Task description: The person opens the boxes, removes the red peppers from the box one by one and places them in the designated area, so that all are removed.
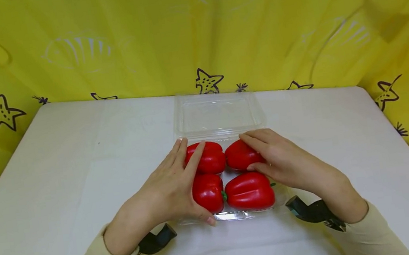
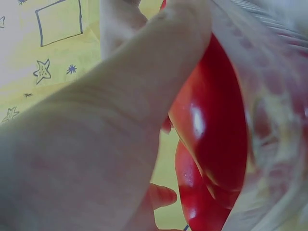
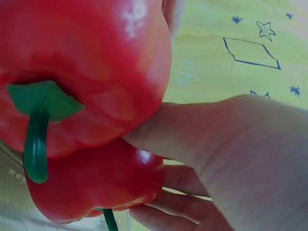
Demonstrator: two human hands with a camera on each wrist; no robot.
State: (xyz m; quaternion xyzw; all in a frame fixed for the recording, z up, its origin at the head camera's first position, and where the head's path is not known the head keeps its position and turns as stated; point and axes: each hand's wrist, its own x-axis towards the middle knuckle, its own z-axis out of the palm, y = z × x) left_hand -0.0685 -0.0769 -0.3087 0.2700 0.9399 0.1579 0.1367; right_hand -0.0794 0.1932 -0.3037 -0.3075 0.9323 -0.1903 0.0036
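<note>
White desk is walled far, left and right by yellow starfish-print cloth. Four red peppers are seated two-by-two in a clear tray mid-desk, lid laid back far. Left hand: fingers spread wide, rested against left pepper pair, nothing gripped. Far-right pepper is held by right hand, thumb and fingers curved partway around.

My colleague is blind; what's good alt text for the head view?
A right hand holds one of four red peppers in an open clear container on a white table; a left hand lies along the left pair. Yellow starfish-print cloth hangs behind.
</note>
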